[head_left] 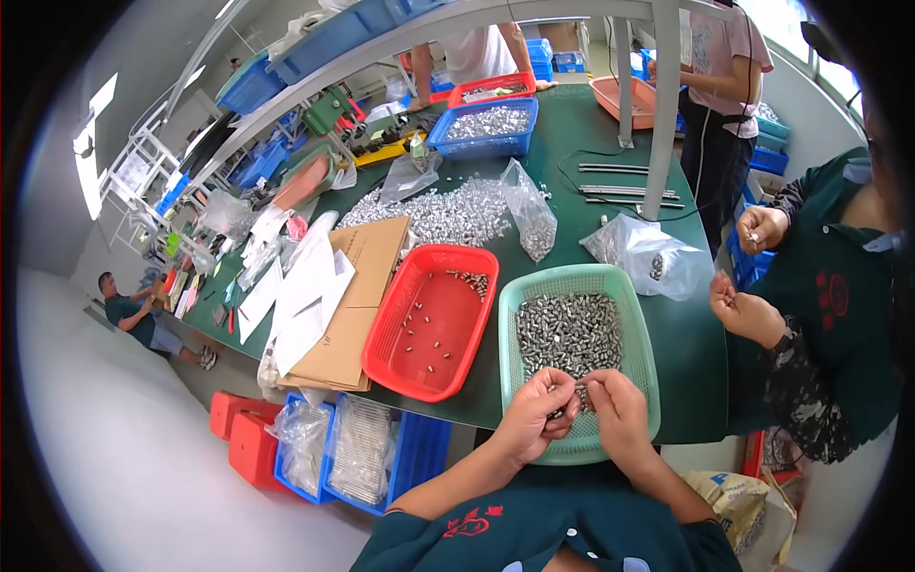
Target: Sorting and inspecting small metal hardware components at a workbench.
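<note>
Over the near part of a light green basket, my left hand and my right hand meet with their fingertips close together. Many small grey metal cylinders are heaped in that basket. My left hand is closed, and a few of the cylinders show in its curled fingers. Thumb and forefinger of my right hand pinch a small metal cylinder at the tips of the left fingers. Left of them stands a red basket with several scattered cylinders inside.
Cardboard and papers lie left of the red basket. Behind are a silvery heap of parts, plastic bags and a blue basket. A shelf post rises at the back right. Close on the right, a co-worker's hands hold small pieces.
</note>
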